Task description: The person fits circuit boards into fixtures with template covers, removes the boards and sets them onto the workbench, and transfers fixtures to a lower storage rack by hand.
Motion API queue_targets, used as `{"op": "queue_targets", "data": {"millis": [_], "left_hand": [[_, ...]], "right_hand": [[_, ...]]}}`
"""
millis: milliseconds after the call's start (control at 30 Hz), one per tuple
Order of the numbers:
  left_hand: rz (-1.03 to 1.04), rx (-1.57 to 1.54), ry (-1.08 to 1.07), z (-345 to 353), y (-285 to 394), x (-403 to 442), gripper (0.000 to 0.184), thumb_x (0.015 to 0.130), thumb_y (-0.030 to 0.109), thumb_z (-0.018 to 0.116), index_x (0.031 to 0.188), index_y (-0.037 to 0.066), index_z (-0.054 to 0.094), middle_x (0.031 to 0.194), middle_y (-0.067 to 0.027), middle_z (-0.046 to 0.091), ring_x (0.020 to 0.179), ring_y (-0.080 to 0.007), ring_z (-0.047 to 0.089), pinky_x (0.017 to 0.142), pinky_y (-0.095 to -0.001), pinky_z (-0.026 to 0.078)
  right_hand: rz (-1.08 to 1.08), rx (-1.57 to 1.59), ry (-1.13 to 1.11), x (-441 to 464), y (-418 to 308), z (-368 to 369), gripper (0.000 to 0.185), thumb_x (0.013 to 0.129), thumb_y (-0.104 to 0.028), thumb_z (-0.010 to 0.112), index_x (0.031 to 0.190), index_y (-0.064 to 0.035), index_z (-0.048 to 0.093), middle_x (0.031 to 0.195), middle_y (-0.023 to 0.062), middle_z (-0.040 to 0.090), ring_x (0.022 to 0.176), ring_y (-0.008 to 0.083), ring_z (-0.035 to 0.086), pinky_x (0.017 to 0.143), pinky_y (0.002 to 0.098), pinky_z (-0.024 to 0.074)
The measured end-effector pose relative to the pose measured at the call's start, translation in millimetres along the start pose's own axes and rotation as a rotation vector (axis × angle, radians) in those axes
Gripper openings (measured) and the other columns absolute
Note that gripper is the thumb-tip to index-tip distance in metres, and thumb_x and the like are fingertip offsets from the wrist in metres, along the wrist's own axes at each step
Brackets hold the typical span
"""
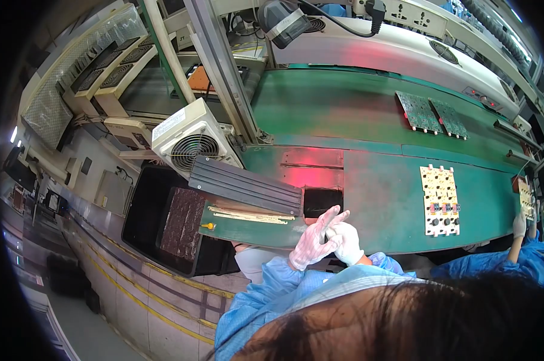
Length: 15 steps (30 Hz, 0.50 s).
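My left hand, in a whitish glove with a pinkish tint, is raised over the bench's near edge with its fingers stretched out. Against its palm side rests my right hand, also gloved, its fingers curled in close to the left hand. Whether anything lies between the two hands is hidden. Just beyond them is a dark square opening in the green bench. To the left, thin pale strips lie beside a grey ribbed panel, with a small yellow object near the bench's left end.
A pale board with black and red parts lies on the bench at right. Green circuit boards rest on the far belt. A fan unit and black bin stand left. Another person's gloved hand is at far right.
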<state>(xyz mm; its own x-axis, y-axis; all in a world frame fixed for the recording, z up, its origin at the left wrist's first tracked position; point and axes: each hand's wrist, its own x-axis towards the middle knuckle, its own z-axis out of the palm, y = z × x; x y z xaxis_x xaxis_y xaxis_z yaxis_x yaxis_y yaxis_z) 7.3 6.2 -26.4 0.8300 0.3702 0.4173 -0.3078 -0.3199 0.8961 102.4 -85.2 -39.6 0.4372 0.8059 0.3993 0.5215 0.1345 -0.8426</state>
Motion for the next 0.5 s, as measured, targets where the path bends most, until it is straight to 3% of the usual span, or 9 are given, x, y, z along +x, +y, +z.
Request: {"op": "queue_targets", "data": {"millis": [33,167,233,267,333,500], "left_hand": [[0.042,0.022,0.011,0.5,-0.8,0.2,0.077,0.079,0.012,0.058,0.144,0.014,0.017,0.130,-0.0164,0.048,0.125,-0.0318,0.041,0.098,-0.0370,0.039],[0.101,0.024,0.068,2.2,1.8,2.9,0.079,0.078,0.012,0.059,0.144,0.015,0.016,0.133,-0.0153,0.046,0.124,-0.0314,0.043,0.099,-0.0368,0.038],[0.169,0.132,0.016,-0.4,1.5,4.0,0.083,0.085,0.015,0.056,0.145,0.015,-0.002,0.134,-0.0166,0.045,0.125,-0.0310,0.042,0.099,-0.0393,0.037],[0.170,0.132,0.016,-3.3,2.6,4.3,0.083,0.085,0.015,0.056,0.145,0.015,-0.002,0.134,-0.0166,0.045,0.125,-0.0310,0.042,0.099,-0.0393,0.037],[0.000,0.057,-0.182,-9.3,5.8,4.6,0.087,0.085,0.013,0.056,0.145,0.018,-0.007,0.135,-0.0180,0.043,0.126,-0.0312,0.041,0.099,-0.0403,0.036],[0.120,0.014,-0.036,1.2,-0.6,2.2,0.083,0.084,0.013,0.057,0.145,0.020,0.001,0.135,-0.0208,0.042,0.125,-0.0339,0.042,0.099,-0.0395,0.037]], "right_hand": [[0.015,-0.009,0.002,-0.9,1.5,0.6,0.017,0.083,-0.020,0.054,0.078,-0.0066,0.062,0.071,0.0149,0.059,0.067,0.0346,0.057,0.059,0.0409,0.0448],[0.006,-0.003,0.007,1.7,-0.2,1.1,0.017,0.083,-0.021,0.055,0.078,-0.0063,0.062,0.071,0.0152,0.059,0.068,0.0344,0.057,0.059,0.0407,0.0446],[-0.034,-0.032,0.002,1.5,4.3,1.9,0.017,0.083,-0.021,0.055,0.078,-0.0060,0.062,0.071,0.0152,0.059,0.068,0.0344,0.057,0.059,0.0405,0.0446],[-0.034,-0.032,0.003,1.2,3.5,1.3,0.017,0.083,-0.021,0.055,0.078,-0.0060,0.062,0.071,0.0152,0.059,0.068,0.0344,0.057,0.059,0.0405,0.0446],[-0.048,-0.020,-0.002,1.5,-0.3,-0.5,0.017,0.083,-0.020,0.055,0.078,-0.0053,0.061,0.072,0.0155,0.059,0.068,0.0343,0.057,0.059,0.0401,0.0450],[0.014,0.070,0.002,0.6,0.3,-1.4,0.015,0.084,-0.017,0.054,0.081,-0.0046,0.062,0.073,0.0155,0.059,0.069,0.0339,0.058,0.061,0.0398,0.0456]]}}
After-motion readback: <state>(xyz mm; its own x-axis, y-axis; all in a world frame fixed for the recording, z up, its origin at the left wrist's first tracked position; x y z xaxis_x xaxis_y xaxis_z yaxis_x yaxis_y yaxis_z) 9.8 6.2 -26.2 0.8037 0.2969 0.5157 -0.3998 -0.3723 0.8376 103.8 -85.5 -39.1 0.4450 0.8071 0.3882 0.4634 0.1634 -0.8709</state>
